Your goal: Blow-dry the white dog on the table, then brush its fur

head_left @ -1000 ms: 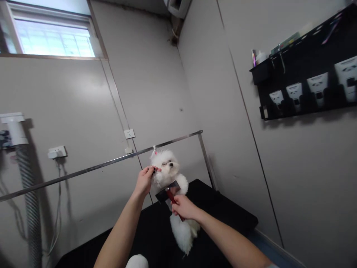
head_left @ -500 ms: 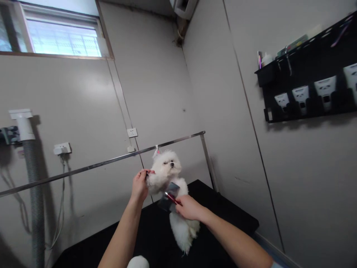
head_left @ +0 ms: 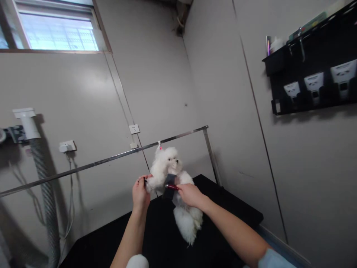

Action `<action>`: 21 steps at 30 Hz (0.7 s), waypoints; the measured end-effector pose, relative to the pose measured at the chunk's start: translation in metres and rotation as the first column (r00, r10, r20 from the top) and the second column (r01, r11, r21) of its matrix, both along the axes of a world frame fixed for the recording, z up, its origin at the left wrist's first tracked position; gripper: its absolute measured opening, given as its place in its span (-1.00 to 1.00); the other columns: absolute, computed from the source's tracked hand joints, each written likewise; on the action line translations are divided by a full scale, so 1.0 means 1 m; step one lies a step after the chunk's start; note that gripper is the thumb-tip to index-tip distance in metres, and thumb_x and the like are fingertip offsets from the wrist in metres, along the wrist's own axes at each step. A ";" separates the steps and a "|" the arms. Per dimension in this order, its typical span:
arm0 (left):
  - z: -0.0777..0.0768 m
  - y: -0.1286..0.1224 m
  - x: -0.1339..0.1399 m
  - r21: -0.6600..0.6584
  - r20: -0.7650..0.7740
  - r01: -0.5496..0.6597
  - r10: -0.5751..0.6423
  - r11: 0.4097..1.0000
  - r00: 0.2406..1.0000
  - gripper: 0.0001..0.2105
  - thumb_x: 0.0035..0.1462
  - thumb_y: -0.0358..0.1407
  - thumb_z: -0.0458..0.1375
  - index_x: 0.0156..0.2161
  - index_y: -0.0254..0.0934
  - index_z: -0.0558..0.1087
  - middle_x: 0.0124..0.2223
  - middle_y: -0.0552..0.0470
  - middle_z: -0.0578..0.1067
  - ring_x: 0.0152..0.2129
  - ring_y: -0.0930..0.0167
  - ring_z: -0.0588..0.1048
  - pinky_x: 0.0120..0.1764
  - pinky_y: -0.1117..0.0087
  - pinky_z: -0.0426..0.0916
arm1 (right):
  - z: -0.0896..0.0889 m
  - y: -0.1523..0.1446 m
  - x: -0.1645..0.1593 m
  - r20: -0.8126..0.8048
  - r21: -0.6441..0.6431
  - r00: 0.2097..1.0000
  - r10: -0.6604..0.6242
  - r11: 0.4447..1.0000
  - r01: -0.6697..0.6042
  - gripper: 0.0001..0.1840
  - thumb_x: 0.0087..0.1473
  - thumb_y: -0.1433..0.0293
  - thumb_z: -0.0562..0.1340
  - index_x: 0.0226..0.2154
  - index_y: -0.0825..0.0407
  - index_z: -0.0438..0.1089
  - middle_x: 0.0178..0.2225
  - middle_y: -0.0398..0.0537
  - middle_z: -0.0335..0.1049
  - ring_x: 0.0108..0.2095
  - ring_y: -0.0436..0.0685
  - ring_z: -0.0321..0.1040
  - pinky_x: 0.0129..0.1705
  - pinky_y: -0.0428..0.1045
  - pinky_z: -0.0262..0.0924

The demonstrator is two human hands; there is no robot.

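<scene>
A fluffy white dog (head_left: 185,219) is upright on a black grooming table (head_left: 223,208), tethered near its head to a metal bar. Its front leg is stretched out to the left, and my left hand (head_left: 141,193) is closed around the paw end. My right hand (head_left: 191,194) grips the red handle of a slicker brush (head_left: 170,187). The brush's wide, dark head lies against or just in front of the dog's chest and leg fur; exact contact is hard to tell.
The metal bar (head_left: 111,158) crosses behind the dog and joins a post (head_left: 212,158) at the right. A grey ribbed hose (head_left: 44,175) hangs at the left wall near a socket (head_left: 67,146). On the right wall, a black rack (head_left: 312,74) holds several white-labelled items.
The brush has turned and shifted slightly upward with my right hand. The dog's head has turned a little to the right. The camera view has shifted slightly.
</scene>
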State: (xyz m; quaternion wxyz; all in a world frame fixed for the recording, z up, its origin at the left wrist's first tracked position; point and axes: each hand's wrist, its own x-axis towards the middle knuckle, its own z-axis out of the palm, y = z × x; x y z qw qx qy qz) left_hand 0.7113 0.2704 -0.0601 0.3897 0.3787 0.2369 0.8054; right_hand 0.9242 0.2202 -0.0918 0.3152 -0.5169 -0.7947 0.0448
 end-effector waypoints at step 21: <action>-0.073 -0.021 -0.013 -0.089 0.148 -0.107 0.119 0.990 0.982 -0.85 0.15 -0.24 0.19 -0.36 -0.28 0.49 -0.29 -0.02 0.61 -0.28 0.38 0.57 -0.11 0.34 0.43 | -0.029 0.021 -0.007 0.085 0.016 0.996 0.038 0.999 -0.040 -0.63 0.28 0.42 0.05 -0.01 -0.05 0.50 -0.17 0.04 0.53 -0.17 0.21 0.44 -0.16 -0.01 0.17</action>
